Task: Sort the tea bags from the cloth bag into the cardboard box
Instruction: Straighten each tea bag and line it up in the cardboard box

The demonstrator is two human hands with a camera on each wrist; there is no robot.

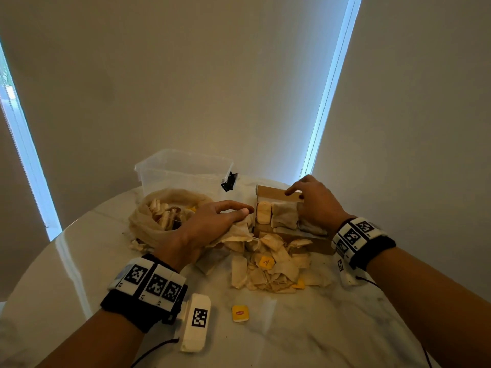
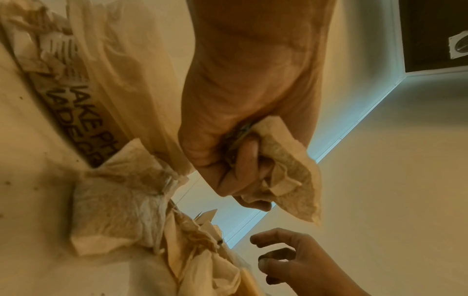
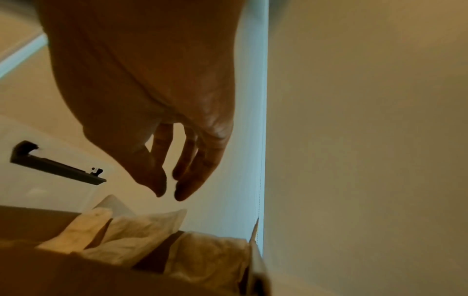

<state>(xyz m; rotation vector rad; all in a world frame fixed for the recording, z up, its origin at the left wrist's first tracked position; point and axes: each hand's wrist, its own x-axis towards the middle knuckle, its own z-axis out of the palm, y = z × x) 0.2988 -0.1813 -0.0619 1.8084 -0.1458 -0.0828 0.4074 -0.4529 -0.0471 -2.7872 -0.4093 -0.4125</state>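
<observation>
The cardboard box (image 1: 276, 193) stands mid-table with several tea bags (image 1: 284, 215) upright inside. My right hand (image 1: 305, 197) hovers over its back edge, fingers loosely spread and holding nothing; in the right wrist view the fingertips (image 3: 181, 192) hang above the boxed tea bags (image 3: 142, 230). My left hand (image 1: 233, 212) lies between the cloth bag (image 1: 148, 221) and the box. In the left wrist view its curled fingers (image 2: 243, 160) grip one crumpled tea bag (image 2: 288, 166). A loose pile of tea bags (image 1: 268, 264) lies in front of the box.
A clear plastic bin (image 1: 183, 168) stands behind the cloth bag, with a black clip-like object (image 1: 229, 181) on its right wall. A yellow tag (image 1: 240, 312) lies alone near the front of the white marble table (image 1: 79, 261). A wall is close behind.
</observation>
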